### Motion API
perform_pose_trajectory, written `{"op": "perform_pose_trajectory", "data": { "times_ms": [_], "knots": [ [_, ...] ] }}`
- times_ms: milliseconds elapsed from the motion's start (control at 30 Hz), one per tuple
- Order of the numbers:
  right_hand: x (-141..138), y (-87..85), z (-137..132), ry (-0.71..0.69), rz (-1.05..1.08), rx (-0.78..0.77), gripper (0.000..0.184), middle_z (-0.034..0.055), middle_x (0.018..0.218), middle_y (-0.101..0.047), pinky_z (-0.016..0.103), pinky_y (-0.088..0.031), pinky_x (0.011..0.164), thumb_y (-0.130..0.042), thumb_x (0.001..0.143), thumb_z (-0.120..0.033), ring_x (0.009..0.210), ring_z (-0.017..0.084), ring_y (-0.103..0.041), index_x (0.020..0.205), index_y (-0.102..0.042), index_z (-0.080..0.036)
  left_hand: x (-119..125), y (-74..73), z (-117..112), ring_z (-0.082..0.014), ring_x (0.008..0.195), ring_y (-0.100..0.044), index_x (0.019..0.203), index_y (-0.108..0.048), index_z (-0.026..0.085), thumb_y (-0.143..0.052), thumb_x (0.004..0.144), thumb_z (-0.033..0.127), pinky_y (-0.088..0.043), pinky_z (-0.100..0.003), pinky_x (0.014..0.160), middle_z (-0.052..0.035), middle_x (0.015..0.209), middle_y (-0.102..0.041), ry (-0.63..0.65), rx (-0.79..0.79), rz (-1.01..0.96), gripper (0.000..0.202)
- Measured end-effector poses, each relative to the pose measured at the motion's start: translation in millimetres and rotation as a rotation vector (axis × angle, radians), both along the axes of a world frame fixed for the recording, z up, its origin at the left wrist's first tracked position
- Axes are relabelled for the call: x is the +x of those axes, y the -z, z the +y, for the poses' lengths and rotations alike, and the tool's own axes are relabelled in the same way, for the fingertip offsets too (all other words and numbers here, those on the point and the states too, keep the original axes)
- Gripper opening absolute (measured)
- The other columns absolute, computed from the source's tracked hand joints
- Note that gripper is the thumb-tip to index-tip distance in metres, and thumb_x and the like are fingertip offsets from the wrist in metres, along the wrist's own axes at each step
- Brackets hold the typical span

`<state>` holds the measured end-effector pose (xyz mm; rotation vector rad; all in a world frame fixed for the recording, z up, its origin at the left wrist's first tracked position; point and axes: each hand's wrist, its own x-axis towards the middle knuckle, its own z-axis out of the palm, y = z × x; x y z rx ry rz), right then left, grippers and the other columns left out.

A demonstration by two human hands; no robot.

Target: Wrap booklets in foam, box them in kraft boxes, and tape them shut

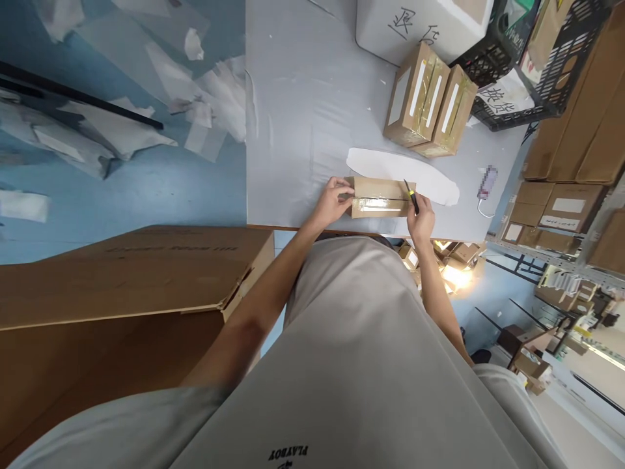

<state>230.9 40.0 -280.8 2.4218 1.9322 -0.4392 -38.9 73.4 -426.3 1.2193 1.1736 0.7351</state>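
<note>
A small cardboard box [378,190] lies near the table's front edge, with a shiny strip of clear tape along its top. At its left end, my left hand [333,202] grips the box with bent fingers. My right hand [422,220] is closed around a black and yellow utility knife [413,197] at the box's right end. The knife's dark tip points up and away, over the cardboard. Part of the right fingers is hidden behind the box's end. Just behind the box lies a long white rounded sheet [400,166].
Two taped boxes [415,98] [452,114] stand at the back right of the grey table [297,111]. Behind them are a white bin [420,26] and a black crate [561,71]. A large open carton [146,273] is at my left. Plastic bags [88,137] litter the blue floor.
</note>
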Motion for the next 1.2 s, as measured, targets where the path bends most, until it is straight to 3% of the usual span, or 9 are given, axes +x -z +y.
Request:
{"op": "perform_pose_trajectory", "data": {
  "times_ms": [133,333,633,867,1000,1200],
  "knots": [
    [-34,-31.9,15,-0.217,-0.045,-0.217,0.049,0.0138,0.131,-0.079,0.033,-0.056,0.089,-0.040,0.119,-0.042,0.112,0.029,-0.076,0.150,-0.074,-0.024,-6,-3.9,-3,-0.0287,0.129,-0.069,0.114,-0.082,0.022,-0.081,0.092,0.022,-0.071,-0.038,0.092,-0.0113,0.138,-0.061,0.050,-0.025,-0.006,0.022],
    [-70,-65.2,55,-0.567,-0.148,-0.507,0.045,0.0118,0.136,-0.077,0.033,-0.046,0.079,-0.043,0.120,-0.040,0.115,0.029,-0.073,0.152,-0.072,-0.028,-9,-4.7,-4,-0.0280,0.131,-0.068,0.119,-0.083,0.022,-0.079,0.092,0.021,-0.070,-0.038,0.096,-0.0115,0.142,-0.061,0.070,-0.061,-0.027,0.027],
    [-83,-73.8,83,-0.723,-0.291,-0.632,0.042,0.0169,0.136,-0.075,0.036,-0.048,0.083,-0.043,0.120,-0.034,0.120,0.032,-0.073,0.146,-0.073,-0.021,-7,3.9,-9,-0.0293,0.132,-0.068,0.123,-0.083,0.023,-0.082,0.093,0.026,-0.070,-0.041,0.099,-0.0101,0.144,-0.062,0.064,-0.050,-0.020,0.031],
    [-93,-60.7,87,-0.807,-0.295,-0.627,0.042,0.0231,0.135,-0.075,0.038,-0.052,0.088,-0.039,0.116,-0.016,0.121,0.033,-0.073,0.141,-0.072,-0.012,-6,4.7,-12,-0.0273,0.124,-0.070,0.123,-0.084,0.025,-0.083,0.094,0.036,-0.068,-0.041,0.099,-0.0096,0.144,-0.063,0.039,-0.059,0.017,0.032],
    [-77,-63.6,85,-0.797,-0.320,-0.640,0.046,0.0252,0.136,-0.074,0.039,-0.053,0.089,-0.036,0.112,-0.007,0.122,0.033,-0.073,0.140,-0.073,-0.010,-12,1.6,-10,-0.0261,0.119,-0.071,0.128,-0.084,0.025,-0.085,0.093,0.043,-0.067,-0.040,0.097,-0.0102,0.143,-0.064,0.040,-0.068,0.028,0.039],
    [1,-79.8,75,-0.697,-0.417,-0.644,0.047,0.0255,0.137,-0.074,0.038,-0.049,0.085,-0.036,0.112,-0.007,0.121,0.033,-0.071,0.139,-0.075,-0.010,-18,-6.3,-6,-0.0254,0.115,-0.071,0.122,-0.085,0.023,-0.083,0.091,0.046,-0.067,-0.038,0.095,-0.0120,0.141,-0.068,0.032,-0.091,0.050,0.039]
  ]
}}
